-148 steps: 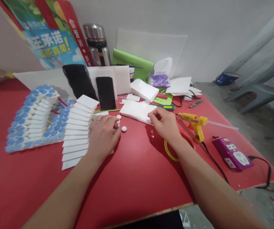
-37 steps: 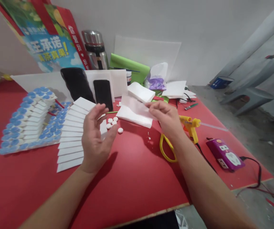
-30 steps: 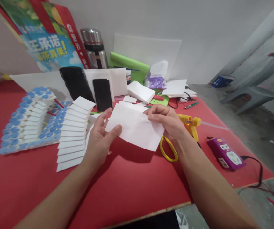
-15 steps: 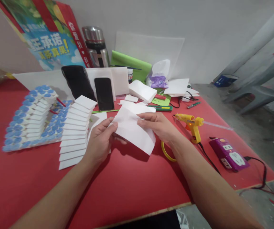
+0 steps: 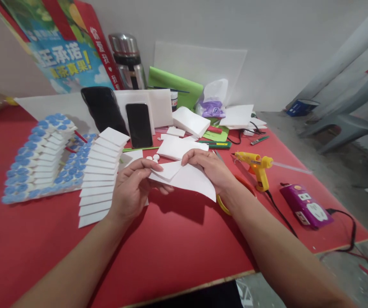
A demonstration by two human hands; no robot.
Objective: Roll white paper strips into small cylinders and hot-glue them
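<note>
A sheet of white paper (image 5: pixel 192 182) is held just above the table between my two hands, with a flap folded over toward its left part. My left hand (image 5: pixel 132 184) pinches its left end, thumb on top and fingers beneath. At the upper edge, my right hand (image 5: pixel 208 167) grips the paper near the fold; some fingertips are hidden behind it. Small white round pieces (image 5: pixel 153 158) lie just beyond the left fingertips. Past the paper rests a white folded stack (image 5: pixel 180 147). Scissors with a yellow handle (image 5: pixel 224 205) lie partly under my right wrist.
Left stands a blue-and-white model (image 5: pixel 33 162) beside stepped white panels (image 5: pixel 97 184). Two phones (image 5: pixel 139 124) lean at the back. A yellow glue gun (image 5: pixel 257 167), its cord, and a purple power strip (image 5: pixel 307 207) occupy the right. A green cutter (image 5: pixel 216 145) lies behind my hands.
The sheet was spread nearly flat and tilted; now one part is folded over. My right hand has shifted slightly along the upper edge. The white round pieces and more of the scissors show.
</note>
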